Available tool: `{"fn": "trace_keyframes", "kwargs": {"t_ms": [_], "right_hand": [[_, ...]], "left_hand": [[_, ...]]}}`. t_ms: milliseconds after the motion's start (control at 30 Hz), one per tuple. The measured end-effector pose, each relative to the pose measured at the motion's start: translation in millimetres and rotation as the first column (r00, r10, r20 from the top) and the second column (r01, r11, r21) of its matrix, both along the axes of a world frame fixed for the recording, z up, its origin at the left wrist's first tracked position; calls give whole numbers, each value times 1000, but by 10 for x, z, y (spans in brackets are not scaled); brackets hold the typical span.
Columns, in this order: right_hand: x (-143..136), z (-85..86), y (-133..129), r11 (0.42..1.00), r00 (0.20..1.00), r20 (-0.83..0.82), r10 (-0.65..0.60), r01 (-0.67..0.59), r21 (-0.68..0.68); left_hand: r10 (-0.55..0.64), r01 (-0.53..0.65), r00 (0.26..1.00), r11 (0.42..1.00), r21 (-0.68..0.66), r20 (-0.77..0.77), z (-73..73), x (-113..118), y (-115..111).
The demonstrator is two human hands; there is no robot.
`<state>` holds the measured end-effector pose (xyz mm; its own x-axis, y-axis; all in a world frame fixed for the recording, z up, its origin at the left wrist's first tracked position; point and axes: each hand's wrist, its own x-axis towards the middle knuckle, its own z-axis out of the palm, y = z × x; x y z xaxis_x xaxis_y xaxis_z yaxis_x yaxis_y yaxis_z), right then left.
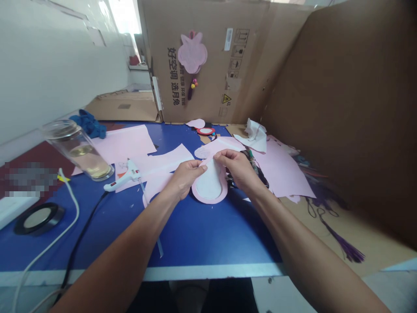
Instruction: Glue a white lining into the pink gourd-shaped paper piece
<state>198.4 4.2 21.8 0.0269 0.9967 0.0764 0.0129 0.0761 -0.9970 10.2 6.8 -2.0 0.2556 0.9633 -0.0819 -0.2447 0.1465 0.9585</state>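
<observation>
A rounded pink piece [210, 201] with a white layer [208, 184] on top is held just above the blue tabletop. My left hand [185, 176] pinches its upper left edge between thumb and fingers. At its upper right edge, my right hand [236, 165] pinches the same piece with thumb and forefinger. The lower end of the piece is rounded and free. Left of my left hand lies a white glue gun [125, 177] on pink sheets [163, 163]. Dark items [260, 174], partly hidden, lie beside my right wrist.
A lidded glass jar [83, 152], black tape roll [39, 218] and cables are at left. Cardboard walls [208, 95] rise behind and right, with a pink flower-shaped piece [192, 53] hanging. Pink sheet [289, 174], crumpled white paper [256, 135] and purple tassel [347, 248] lie right.
</observation>
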Motion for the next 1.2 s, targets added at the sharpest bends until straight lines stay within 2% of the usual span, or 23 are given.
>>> {"fn": "trace_keyframes", "kwargs": {"t_ms": [333,633,833,1200], "right_hand": [[-10,-8,8,1000,1000,5,12,-12,-13],[-41,14,-12,1000,998,55,7,-6,-22],[-15,-18,16,999,999,-12,50,-50,-3],[-35,-21,4,998,995,88,57,-56,-6]], "left_hand": [[3,-3,1000,1000,-12,8,0,4,6],[61,-61,998,998,-1,-4,28,10,-1],[110,-110,994,994,7,-25,40,10,0],[50,-50,998,999,20,-27,47,18,-22]]}}
